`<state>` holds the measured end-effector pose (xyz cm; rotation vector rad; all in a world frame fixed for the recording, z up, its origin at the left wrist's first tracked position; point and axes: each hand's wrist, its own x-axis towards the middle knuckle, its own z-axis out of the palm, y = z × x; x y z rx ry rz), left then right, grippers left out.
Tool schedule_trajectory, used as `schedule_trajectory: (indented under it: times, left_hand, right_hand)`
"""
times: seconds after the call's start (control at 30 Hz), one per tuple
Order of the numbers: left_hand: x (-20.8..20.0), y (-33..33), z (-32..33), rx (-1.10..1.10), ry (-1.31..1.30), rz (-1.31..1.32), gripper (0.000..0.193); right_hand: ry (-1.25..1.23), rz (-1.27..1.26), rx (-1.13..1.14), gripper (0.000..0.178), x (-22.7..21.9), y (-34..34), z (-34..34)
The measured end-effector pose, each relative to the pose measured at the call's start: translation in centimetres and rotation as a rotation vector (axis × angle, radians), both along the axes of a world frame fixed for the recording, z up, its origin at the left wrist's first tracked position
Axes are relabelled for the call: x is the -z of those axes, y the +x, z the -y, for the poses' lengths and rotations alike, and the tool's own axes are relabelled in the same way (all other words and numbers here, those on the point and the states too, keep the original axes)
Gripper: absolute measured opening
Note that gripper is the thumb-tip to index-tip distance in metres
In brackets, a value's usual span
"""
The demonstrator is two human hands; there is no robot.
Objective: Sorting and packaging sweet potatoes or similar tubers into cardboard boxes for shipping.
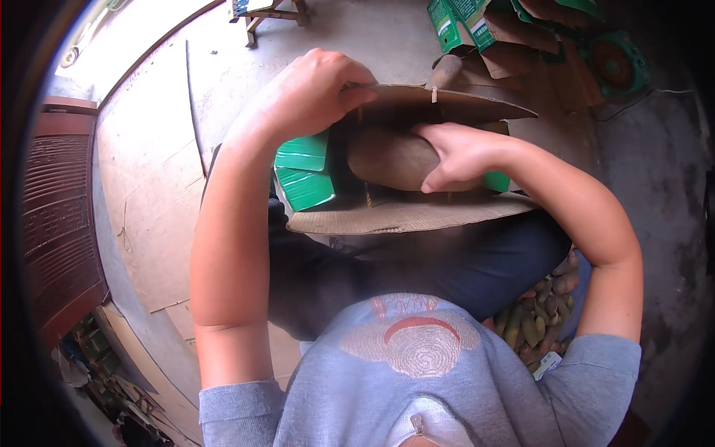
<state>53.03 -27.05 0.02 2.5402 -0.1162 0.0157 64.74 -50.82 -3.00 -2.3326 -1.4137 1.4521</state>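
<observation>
An opened cardboard box [402, 217] with green outer flaps [304, 179] stands in front of my legs. My left hand [320, 89] is closed on the raised far flap [462, 104] at its left end, thumb on the near side and fingers mostly behind it. Inside the box lies a large, smooth, brown oval thing [387, 158], like a big fruit or root; its exact kind I cannot make out. Around its right end my right hand [463, 158] is wrapped, the thumb toward me. Shadow hides the box's bottom and whatever else is in it.
Beyond the box lies a smaller brown oval thing [447, 71]. Green cartons [465, 22] and a green fan-like device [617, 63] are at the far right. Several oval green and brown produce pieces [532, 320] lie by my right side. A wooden stool [272, 15] stands far off.
</observation>
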Motion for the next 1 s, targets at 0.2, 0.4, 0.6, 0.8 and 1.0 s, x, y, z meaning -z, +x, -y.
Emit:
schedule_trajectory:
  times: [0.2, 0.4, 0.6, 0.8, 1.0]
  left_hand:
    - [1.1, -1.4, -0.7, 0.024, 0.012, 0.061, 0.019]
    - [1.1, -1.4, -0.9, 0.003, 0.001, 0.036, 0.019]
    - [0.7, -0.4, -1.0, 0.036, 0.037, 0.018, 0.016]
    - [0.1, -0.3, 0.2, -0.009, -0.038, -0.073, 0.016]
    - [-0.9, 1.2, 1.2, -0.001, -0.053, -0.105, 0.017]
  right_hand:
    - [-0.311, -0.023, 0.246, 0.095, 9.6, -0.9, -2.6]
    - [-0.280, 0.050, 0.450, 0.095, 13.4, 0.1, -0.3]
    - [-0.177, 0.056, 0.492, 0.085, 16.6, 1.5, 2.8]
    - [-0.511, 0.123, -0.140, 0.070, 11.0, 2.4, -0.6]
    - [0.153, -0.444, 0.024, 0.055, -0.4, 2.4, 2.4]
